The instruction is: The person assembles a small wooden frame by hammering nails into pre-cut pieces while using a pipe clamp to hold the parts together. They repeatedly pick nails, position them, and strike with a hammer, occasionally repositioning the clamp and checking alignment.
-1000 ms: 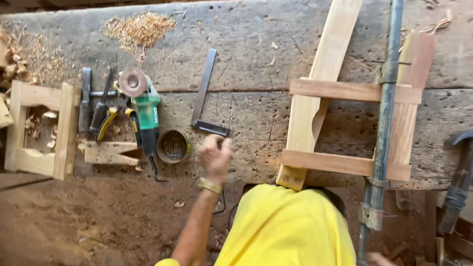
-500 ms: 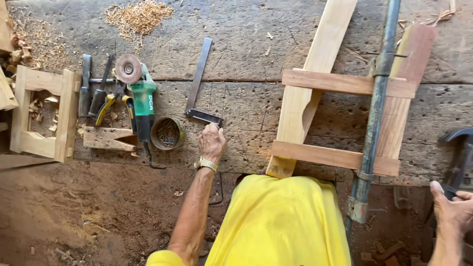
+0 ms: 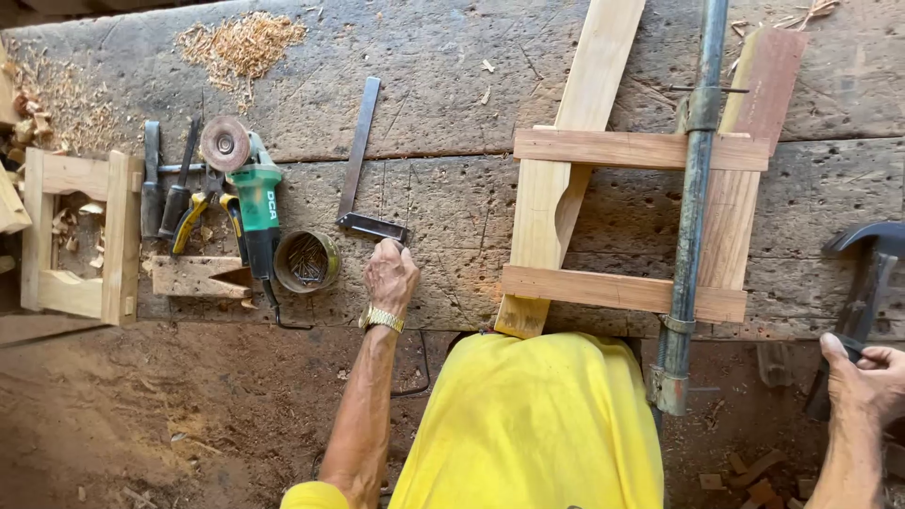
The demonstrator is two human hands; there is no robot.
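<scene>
Resting on the workbench (image 3: 452,198), the left hand (image 3: 390,276) lies knuckles up with its fingers curled loosely, the fingertips at the stock end of a metal square (image 3: 361,170); whether they actually grip the square cannot be told, since the fingers hide the contact. The square's long blade runs away from the hand, up across the bench. Just beside the hand, on its outer side, stands a round tin of nails (image 3: 306,260). Beyond the tin lies a green angle grinder (image 3: 253,203), and past that a row of pliers and chisels (image 3: 174,193), a notched wooden block (image 3: 196,277) and a small wooden frame (image 3: 80,236). Wood shavings (image 3: 240,42) lie well apart, up the bench.

To the inner side of the left hand, a wooden frame of two uprights and two crossbars (image 3: 627,221) rests on the bench with a long bar clamp (image 3: 693,207) laid over it. The right hand (image 3: 869,377) is closed around the handle of a hammer (image 3: 872,273), whose dark head lies on the bench above the hand, well apart from the square.
</scene>
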